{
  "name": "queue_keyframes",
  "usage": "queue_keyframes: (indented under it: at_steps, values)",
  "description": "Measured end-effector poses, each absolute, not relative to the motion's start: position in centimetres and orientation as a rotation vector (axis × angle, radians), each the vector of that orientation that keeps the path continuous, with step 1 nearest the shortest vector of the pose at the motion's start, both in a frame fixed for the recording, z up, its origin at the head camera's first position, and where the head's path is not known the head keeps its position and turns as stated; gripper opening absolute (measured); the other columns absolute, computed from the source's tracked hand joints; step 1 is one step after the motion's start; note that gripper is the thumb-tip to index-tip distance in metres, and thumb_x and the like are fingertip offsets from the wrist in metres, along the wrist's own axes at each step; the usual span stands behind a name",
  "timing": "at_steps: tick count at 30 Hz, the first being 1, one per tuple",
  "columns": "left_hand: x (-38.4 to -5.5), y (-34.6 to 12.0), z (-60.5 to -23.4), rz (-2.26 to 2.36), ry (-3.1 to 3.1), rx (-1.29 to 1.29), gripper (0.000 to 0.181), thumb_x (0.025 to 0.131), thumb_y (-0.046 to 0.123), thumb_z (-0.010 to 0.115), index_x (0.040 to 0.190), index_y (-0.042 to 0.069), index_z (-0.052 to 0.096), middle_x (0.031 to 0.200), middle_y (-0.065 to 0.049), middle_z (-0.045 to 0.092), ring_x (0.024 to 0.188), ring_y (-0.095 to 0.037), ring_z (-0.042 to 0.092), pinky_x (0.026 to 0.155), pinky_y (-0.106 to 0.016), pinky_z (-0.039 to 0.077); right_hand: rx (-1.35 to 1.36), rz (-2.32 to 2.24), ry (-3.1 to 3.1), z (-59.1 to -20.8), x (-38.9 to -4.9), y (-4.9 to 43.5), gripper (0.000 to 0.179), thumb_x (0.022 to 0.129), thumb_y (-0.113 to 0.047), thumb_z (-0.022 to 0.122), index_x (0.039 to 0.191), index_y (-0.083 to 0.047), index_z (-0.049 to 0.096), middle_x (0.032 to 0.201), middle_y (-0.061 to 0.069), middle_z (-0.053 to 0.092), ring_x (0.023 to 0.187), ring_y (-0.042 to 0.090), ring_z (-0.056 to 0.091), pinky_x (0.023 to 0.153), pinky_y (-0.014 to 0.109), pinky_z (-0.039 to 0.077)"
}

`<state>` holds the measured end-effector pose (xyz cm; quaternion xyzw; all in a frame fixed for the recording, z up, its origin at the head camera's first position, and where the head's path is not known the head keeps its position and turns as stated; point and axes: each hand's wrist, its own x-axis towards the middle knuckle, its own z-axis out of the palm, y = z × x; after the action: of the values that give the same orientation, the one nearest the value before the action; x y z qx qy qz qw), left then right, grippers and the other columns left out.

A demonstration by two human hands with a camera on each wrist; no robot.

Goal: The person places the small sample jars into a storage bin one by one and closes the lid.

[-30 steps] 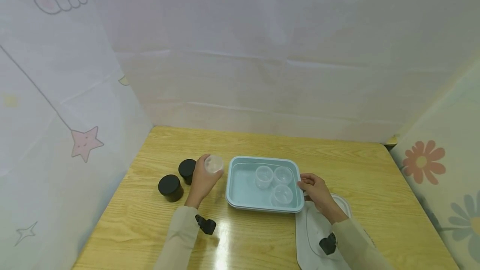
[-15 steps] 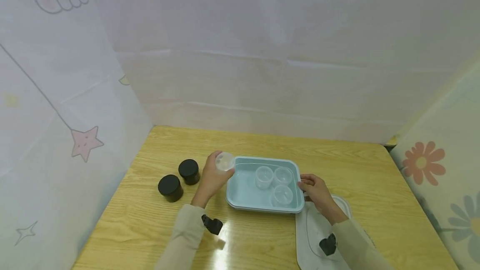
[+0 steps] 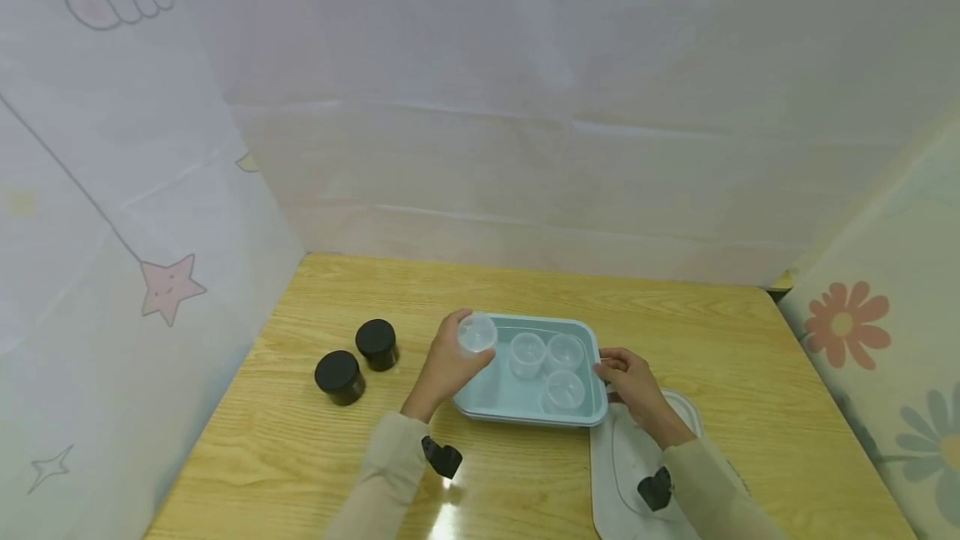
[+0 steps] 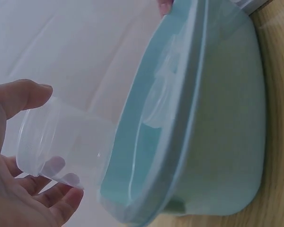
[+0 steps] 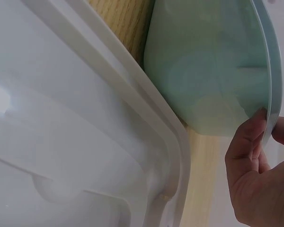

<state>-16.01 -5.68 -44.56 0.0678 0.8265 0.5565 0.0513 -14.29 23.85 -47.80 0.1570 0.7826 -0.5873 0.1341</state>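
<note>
My left hand (image 3: 450, 365) grips a clear plastic cup (image 3: 477, 333) between thumb and fingers, over the left end of a light blue bin (image 3: 480, 394). In the left wrist view the cup (image 4: 68, 142) lies sideways across the picture, its far end at the bin's rim (image 4: 180, 142). Three more clear cups stand inside the bin: a left one (image 3: 527, 354), a back right one (image 3: 566, 352) and a front right one (image 3: 564, 391). My right hand (image 3: 632, 386) pinches the bin's right rim, thumb on one side and fingers on the other in the right wrist view (image 5: 262, 156).
Two black-lidded jars, a nearer one (image 3: 340, 377) and a farther one (image 3: 377, 343), stand left of the bin on the wooden table (image 3: 285, 457). A whitish lid (image 3: 626, 473) lies at the bin's right front, under the right forearm. Printed cloth walls enclose the table's back and sides.
My left hand has carried the cup rightward, from beside the bin to over its left end. The right hand stays at the rim, and the three cups inside have not moved.
</note>
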Motion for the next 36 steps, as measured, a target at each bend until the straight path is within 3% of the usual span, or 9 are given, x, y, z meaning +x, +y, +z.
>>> queue_keyframes:
  at_steps: [10,17,36]
  values:
    - [-15.2,-4.7,-46.1,1.636,2.473,0.306,0.069,0.084,0.023,0.07,0.142,0.006,0.036,0.142,-0.018,0.041,0.128,-0.035,0.044,0.1,-0.054,0.041,0.444,-1.705,2.259,-47.8,-14.2,23.9,0.042,0.095,-0.01,0.056,0.131,0.007,0.042,0.096,0.004,0.057,0.077,0.01,0.057,0.06,0.027,0.054]
    - [-15.3,-3.8,-46.6,1.522,2.467,0.379,0.07,0.082,0.022,0.072,0.14,0.001,0.038,0.139,-0.018,0.046,0.121,-0.034,0.05,0.093,-0.051,0.046,0.441,-1.709,2.263,-47.6,-14.3,23.9,0.041,0.095,-0.009,0.055,0.131,0.007,0.042,0.095,0.004,0.057,0.076,0.01,0.058,0.06,0.027,0.054]
    - [-15.4,-2.1,-47.3,1.237,2.421,0.44,0.068,0.078,0.018,0.077,0.133,0.0,0.042,0.133,-0.02,0.052,0.12,-0.035,0.052,0.097,-0.048,0.045,0.426,-1.705,2.276,-47.8,-14.3,23.9,0.041,0.095,-0.008,0.055,0.131,0.007,0.043,0.093,0.002,0.057,0.074,0.011,0.057,0.058,0.025,0.053]
